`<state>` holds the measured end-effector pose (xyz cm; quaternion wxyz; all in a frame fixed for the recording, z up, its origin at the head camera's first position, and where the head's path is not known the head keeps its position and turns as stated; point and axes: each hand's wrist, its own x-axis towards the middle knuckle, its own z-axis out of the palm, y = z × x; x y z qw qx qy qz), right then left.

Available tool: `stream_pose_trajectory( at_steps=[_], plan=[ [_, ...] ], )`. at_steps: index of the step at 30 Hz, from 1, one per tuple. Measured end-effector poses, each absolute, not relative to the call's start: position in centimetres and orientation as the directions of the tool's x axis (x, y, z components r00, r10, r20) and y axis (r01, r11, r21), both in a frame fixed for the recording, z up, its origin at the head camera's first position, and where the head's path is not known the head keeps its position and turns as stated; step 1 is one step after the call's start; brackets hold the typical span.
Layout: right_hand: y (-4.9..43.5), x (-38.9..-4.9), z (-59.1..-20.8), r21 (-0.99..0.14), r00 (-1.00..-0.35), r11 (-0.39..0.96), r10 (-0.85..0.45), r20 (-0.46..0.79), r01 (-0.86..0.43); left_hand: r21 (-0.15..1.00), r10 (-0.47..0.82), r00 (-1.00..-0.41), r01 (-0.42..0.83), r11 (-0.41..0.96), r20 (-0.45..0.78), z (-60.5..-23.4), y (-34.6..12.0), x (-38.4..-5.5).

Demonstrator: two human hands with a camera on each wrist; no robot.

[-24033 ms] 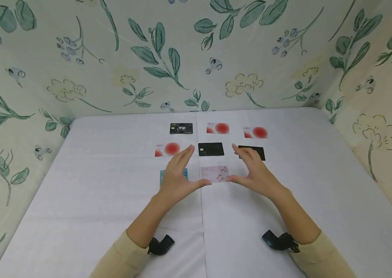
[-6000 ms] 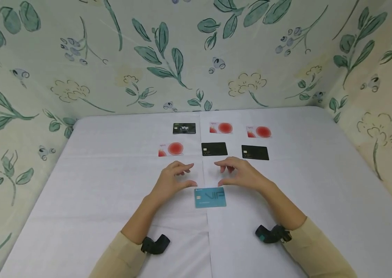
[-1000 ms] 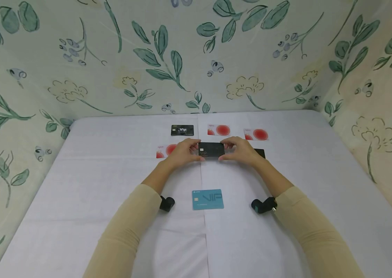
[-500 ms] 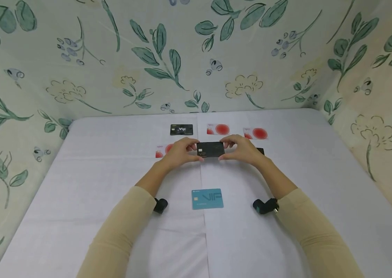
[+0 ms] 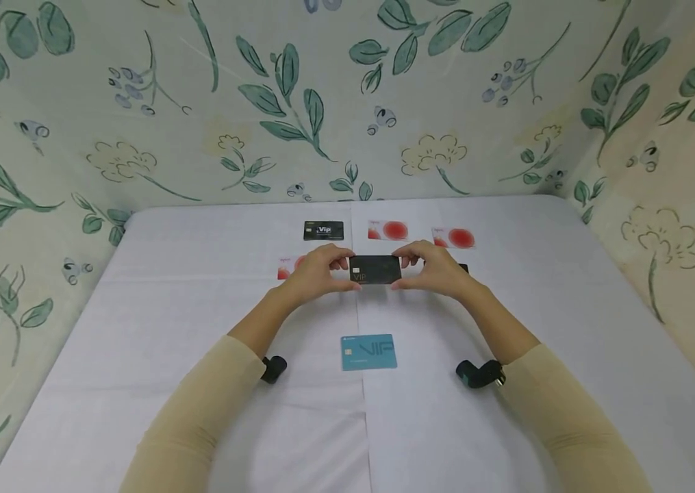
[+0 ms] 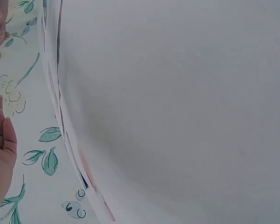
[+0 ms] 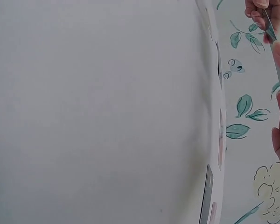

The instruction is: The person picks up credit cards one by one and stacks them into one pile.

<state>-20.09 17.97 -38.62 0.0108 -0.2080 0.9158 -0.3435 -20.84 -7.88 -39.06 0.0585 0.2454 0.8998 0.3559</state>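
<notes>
Both hands hold a black VIP card (image 5: pixel 374 270) between them over the middle of the table. My left hand (image 5: pixel 315 272) pinches its left end, fingertips at the upper corner and thumb at the lower. At the right end, my right hand (image 5: pixel 435 272) grips it the same way. The left wrist view shows the left hand (image 6: pixel 2 140) at the card's edge; in the right wrist view the card (image 7: pixel 276 58) appears nearly edge-on between both hands, clear above the table. A blue VIP card (image 5: pixel 368 352) lies nearer the front.
Along the back lie a black Vip card (image 5: pixel 324 231) and two red-circle cards (image 5: pixel 387 230) (image 5: pixel 454 237). Another red-circle card (image 5: pixel 287 267) is partly behind the left hand. A second black card (image 5: pixel 463 268) is mostly hidden by the right hand. White cloth (image 5: pixel 137 342) covers the table.
Since 24 seconds ago, the pink floral card has gone from view and the blue card has moved to the front middle. Recently both hands took the middle black card and raised it off the cloth.
</notes>
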Motion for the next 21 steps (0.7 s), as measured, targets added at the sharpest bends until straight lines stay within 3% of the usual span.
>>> stream_pose_trajectory(
  at_steps=[21],
  plan=[
    [17.6, -18.0, -36.5, -0.590, -0.846, 0.621, -0.476, 0.240, -0.517, 0.641, 0.519, -0.839, 0.489, 0.592, 0.161, -36.7, -9.2, -18.0]
  ],
)
